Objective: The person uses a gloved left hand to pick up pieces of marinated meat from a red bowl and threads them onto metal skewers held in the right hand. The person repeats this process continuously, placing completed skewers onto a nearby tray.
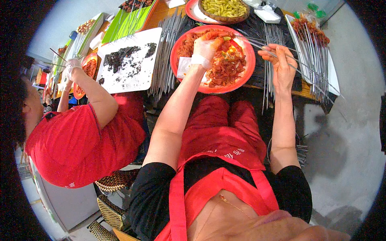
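Note:
My left hand [205, 48], in a clear plastic glove, is over a red-rimmed round plate [174, 64] of red marinated meat pieces [224, 72]. Its fingers pinch some of the red meat, with a pale green pepper [226, 38] at the fingertips. Bare and raised right of the plate, my right hand [283, 64] grips several thin metal skewers [304, 68]. Their tips reach left over the plate's rim toward my left fingers; whether meat is on them is hard to tell. A white square sheet [184, 67] lies at the plate's left side, partly behind my left wrist.
Bare metal skewers [164, 60] lie left of the plate, others [273, 39] right. Loaded skewers rest on a white tray [333, 75] at far right. Green peppers fill a basket [245, 16] behind. A dark-stained white tray [128, 82] separates me from a person [87, 141] in red.

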The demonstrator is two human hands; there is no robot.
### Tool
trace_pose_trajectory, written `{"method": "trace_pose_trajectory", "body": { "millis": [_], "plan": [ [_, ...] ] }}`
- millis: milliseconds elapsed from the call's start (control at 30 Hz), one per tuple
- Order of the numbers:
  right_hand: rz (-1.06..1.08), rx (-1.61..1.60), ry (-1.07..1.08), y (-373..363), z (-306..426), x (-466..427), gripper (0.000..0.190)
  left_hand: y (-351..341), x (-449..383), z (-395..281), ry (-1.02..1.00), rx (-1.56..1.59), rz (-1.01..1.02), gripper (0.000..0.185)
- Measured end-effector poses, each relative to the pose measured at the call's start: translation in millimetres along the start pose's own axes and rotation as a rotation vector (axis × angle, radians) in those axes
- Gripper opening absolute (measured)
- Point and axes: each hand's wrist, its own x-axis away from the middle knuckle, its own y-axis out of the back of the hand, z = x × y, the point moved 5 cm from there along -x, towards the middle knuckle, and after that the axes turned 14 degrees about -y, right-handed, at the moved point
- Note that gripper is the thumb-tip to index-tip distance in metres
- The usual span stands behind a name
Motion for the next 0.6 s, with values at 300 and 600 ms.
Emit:
{"method": "trace_pose_trajectory", "body": {
  "millis": [300, 600],
  "plan": [
    [0.221, 0.318, 0.154, -26, 10, -6, 0.017, -4, 3, -3, -0.036, -0.096, -0.001, 0.02],
    [0.238, 0.317, 0.134, -27, 9, -4, 0.016, -3, 4, 5, -0.096, -0.099, -0.021, 0.024]
  ]
}}
